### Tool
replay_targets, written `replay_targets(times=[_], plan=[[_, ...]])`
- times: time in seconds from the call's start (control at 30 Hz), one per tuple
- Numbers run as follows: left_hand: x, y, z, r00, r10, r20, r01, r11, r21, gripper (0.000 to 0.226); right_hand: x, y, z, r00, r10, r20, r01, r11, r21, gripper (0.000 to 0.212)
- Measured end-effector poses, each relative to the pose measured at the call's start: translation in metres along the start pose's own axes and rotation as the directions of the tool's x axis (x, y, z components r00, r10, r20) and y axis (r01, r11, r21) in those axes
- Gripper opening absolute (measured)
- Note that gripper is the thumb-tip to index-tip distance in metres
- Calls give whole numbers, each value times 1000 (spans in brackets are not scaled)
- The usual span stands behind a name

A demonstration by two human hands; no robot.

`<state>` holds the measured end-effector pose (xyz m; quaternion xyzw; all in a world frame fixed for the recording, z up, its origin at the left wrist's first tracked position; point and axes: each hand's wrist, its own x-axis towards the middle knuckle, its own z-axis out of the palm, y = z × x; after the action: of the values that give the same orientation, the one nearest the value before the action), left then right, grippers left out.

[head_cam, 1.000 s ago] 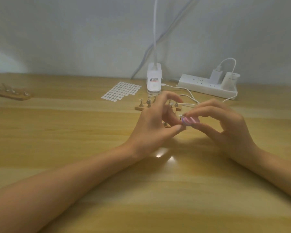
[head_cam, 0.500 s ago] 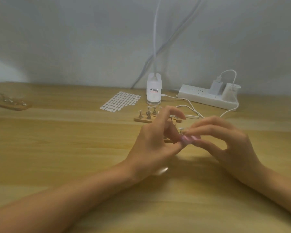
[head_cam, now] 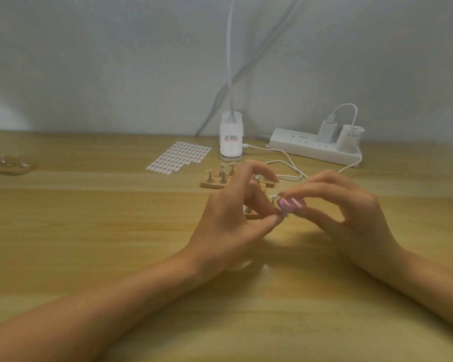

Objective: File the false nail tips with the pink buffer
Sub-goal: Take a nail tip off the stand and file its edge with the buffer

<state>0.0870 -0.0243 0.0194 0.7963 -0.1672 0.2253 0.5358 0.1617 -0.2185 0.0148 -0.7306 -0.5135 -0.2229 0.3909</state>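
Compared with half a second ago, the buffer [head_cam: 291, 205] sits slightly higher against the lamp base [head_cam: 230, 142], and both hands have stayed together at mid-table. Wooden table [head_cam: 89, 231]: carries everything shown. Left hand [head_cam: 230, 220]: thumb and a curled finger pinch a nail tip [head_cam: 273, 197] on its small peg, forefinger lifted and arched above. Right hand [head_cam: 351, 212]: fingers narrowed round the buffer, thumb below, fingertips on top. White power strip [head_cam: 311, 150]: far right by the wall, with two plugs in it. Lamp base: white, just left of the strip. Sticker sheet [head_cam: 179, 159]: flat, left of the lamp base. Wooden rack [head_cam: 215, 182]: holds upright pegs behind the left hand; a second rack [head_cam: 8, 165] lies at the far left edge. Buffer: pink with pale stripes, tilted, its left end touching the nail tip between the two hands.
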Motion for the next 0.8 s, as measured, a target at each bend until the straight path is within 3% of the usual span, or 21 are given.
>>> replay_targets(times=[0.1, 0.2, 0.3, 0.4, 0.53, 0.63, 0.8], plan=[[0, 1, 0, 1000, 1, 11, -1, 1000, 4, 38, -1, -1, 2, 998, -52, 32, 52, 999, 9, 19], [0, -1, 0, 1000, -18, 4, 18, 1000, 5, 40, 0, -1, 0, 1000, 30, 11, -30, 1000, -6, 20], [-1, 1, 0, 1000, -17, 12, 17, 1000, 7, 38, -2, -3, 1, 999, -18, 38, 18, 1000, 5, 19], [-1, 0, 0, 999, -37, 10, 37, 999, -7, 39, -1, -2, 0, 999, 45, 17, -44, 999, -7, 18], [-1, 1, 1, 999, -33, 20, 33, 999, -9, 38, -2, -3, 2, 998, -23, 53, 23, 1000, 4, 19], [-2, 0, 0, 999, -52, 15, 52, 998, -21, 40, 0, -2, 1, 999, 38, 17, -38, 999, -10, 18], [-2, 1, 1, 998, -54, 19, 55, 998, -28, 36, -1, -2, 1, 999, -4, 45, 5, 1000, -20, 22]])
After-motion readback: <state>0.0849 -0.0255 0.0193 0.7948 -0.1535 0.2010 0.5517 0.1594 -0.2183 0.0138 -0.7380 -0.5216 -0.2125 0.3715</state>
